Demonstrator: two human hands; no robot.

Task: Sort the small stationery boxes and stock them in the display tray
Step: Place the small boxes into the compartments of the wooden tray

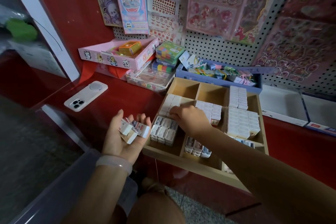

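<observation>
We hold loose boxes point(131, 130) on our upturned, spread left hand point(123, 132), just left of the tray point(200, 167). Our right hand point(189, 117) curls over stocked boxes point(171, 103) inside; pinch state cannot be told.

My right hand point(183, 116) covers the boxes beneath it. The tray point(190, 164) corner disappears under my forearm. Box print is too small to read.
</observation>
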